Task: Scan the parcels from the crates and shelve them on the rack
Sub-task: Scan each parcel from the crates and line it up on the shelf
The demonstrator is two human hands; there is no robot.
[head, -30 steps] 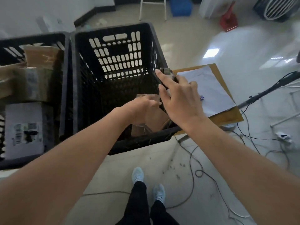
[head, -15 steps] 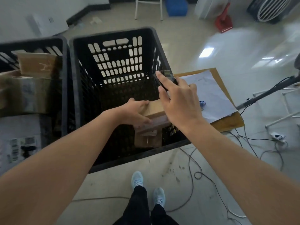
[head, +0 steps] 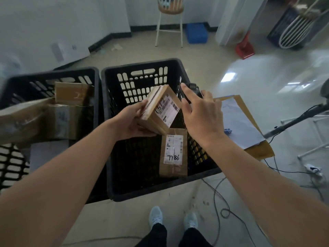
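Observation:
My left hand grips a small cardboard parcel above the middle black crate, tilted with its white shipping label facing up and right. My right hand is just right of the parcel, curled around a small dark scanner whose top shows past the index finger. A second labelled parcel, marked 7786, lies on the crate floor below. The left crate holds several more cardboard parcels. No rack is in view.
A brown clipboard with white paper lies right of the crate. Cables run across the floor near my shoes. A stool, a blue box, a red dustpan and a stand pole are further off.
My left hand has lifted the parcel out of the crate and turned its label upward. The view tilted up, and the second parcel on the crate floor is now uncovered.

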